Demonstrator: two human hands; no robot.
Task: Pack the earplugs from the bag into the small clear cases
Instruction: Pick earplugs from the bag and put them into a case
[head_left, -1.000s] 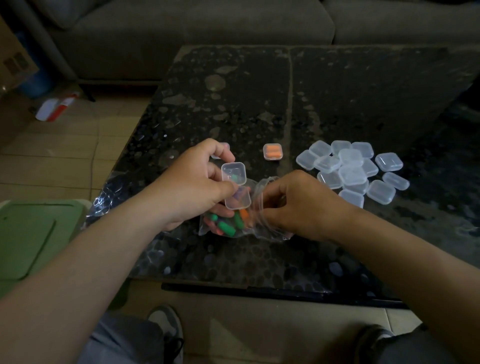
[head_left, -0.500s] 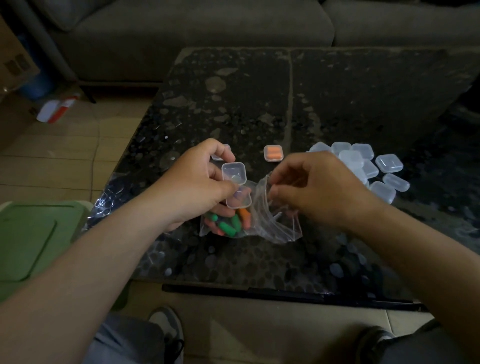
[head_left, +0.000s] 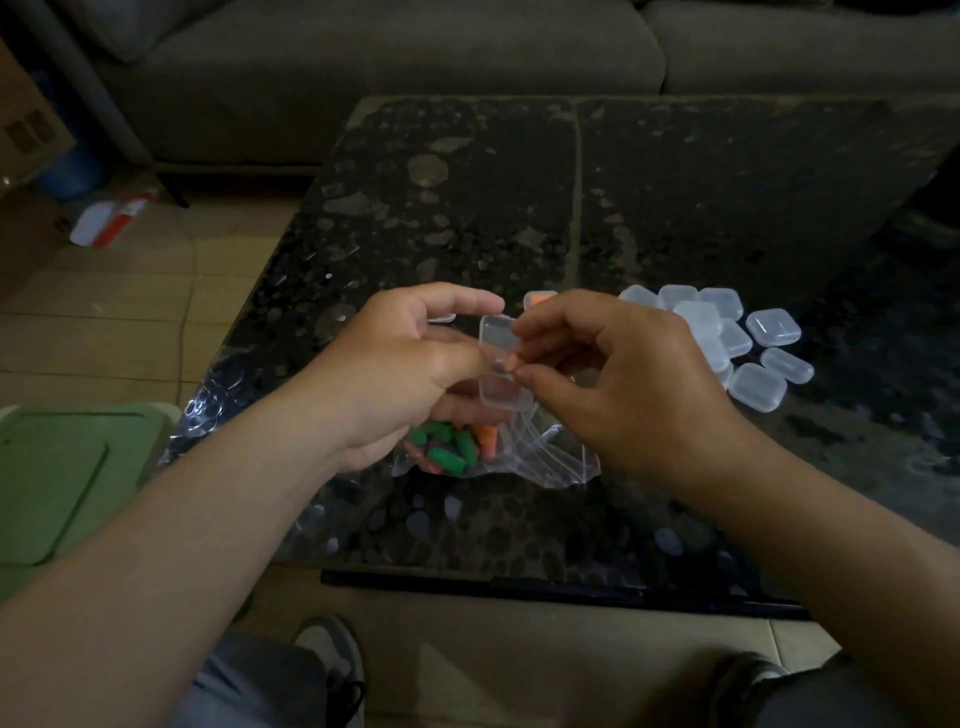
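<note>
The open case (head_left: 498, 335) is held clamped in the left grip (head_left: 405, 364), above the bag (head_left: 545, 457) on the desk (head_left: 467, 208). The right grip (head_left: 623, 384) is pinched at the case; what it holds cannot be told.

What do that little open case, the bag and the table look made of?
The open case: stiff clear plastic, probably; it is see-through and holds its square shape. The bag: thin glossy plastic film, crumpled. The table: dark speckled stone, maybe under glass; it reflects light.
</note>
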